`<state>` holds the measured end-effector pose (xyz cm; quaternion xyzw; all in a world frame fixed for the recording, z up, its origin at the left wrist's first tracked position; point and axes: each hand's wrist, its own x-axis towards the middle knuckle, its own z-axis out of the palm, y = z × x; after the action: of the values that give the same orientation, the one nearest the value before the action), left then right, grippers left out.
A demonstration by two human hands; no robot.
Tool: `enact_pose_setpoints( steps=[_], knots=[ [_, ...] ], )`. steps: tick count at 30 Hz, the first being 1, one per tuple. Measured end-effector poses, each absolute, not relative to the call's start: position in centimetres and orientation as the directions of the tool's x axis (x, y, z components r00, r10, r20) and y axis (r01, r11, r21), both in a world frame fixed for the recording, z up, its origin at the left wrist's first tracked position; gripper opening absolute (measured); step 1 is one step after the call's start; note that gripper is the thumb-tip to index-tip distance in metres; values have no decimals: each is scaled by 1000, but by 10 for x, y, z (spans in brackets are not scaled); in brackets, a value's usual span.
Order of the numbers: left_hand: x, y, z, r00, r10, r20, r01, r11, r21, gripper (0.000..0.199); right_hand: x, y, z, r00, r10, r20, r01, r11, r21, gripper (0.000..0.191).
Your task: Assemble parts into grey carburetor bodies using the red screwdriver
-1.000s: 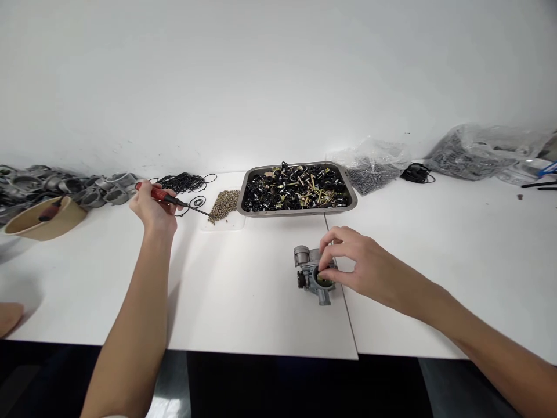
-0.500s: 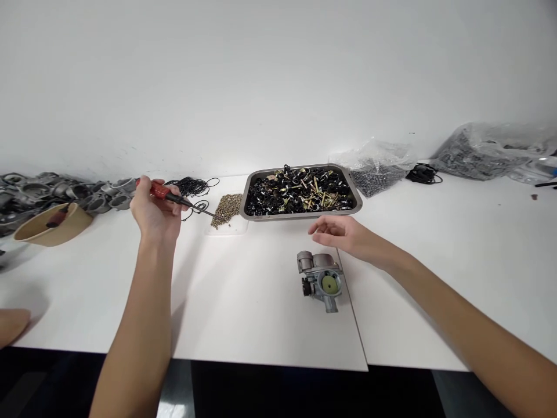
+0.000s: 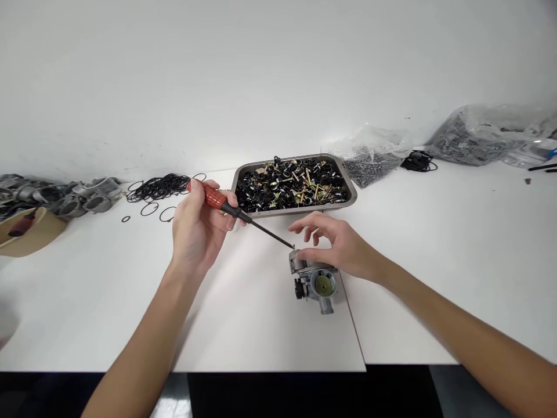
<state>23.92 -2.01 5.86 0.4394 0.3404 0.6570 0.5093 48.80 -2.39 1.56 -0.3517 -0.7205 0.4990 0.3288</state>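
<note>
A small grey metal carburetor body (image 3: 314, 283) with a yellowish round disc in its face sits on the white table near the front middle. My right hand (image 3: 337, 247) rests on its top rear, thumb and fingers touching it. My left hand (image 3: 198, 226) grips a red-handled screwdriver (image 3: 235, 212). The screwdriver's dark shaft slants down to the right, and its tip meets the top left of the carburetor body.
A metal tray (image 3: 353, 197) of black rings and brass parts stands behind the hands. Loose black O-rings (image 3: 159, 188) lie at back left, beside grey metal castings (image 3: 82, 197) and a tan bowl (image 3: 26, 235). Plastic bags of small parts (image 3: 369, 159) sit at back right.
My left hand carried the screwdriver from the back left over to the carburetor body. My right hand left the part, hovered, then came back onto its top.
</note>
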Motion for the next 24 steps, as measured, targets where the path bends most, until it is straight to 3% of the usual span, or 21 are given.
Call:
enact_pose_setpoints(
  steps=[5, 14, 24],
  knots=[
    [242, -23, 59, -68, 969, 240, -376, -247, 893, 33, 488, -30, 17, -566, 811, 145, 169, 286, -943, 29],
    [243, -22, 57, -65, 963, 262, -362, -267, 893, 32, 483, -32, 12, -452, 854, 256, 116, 341, -933, 13],
    [250, -27, 59, -101, 928, 358, -311, -371, 875, 32, 485, -29, 14, -342, 917, 204, 121, 258, -959, 15]
  ],
)
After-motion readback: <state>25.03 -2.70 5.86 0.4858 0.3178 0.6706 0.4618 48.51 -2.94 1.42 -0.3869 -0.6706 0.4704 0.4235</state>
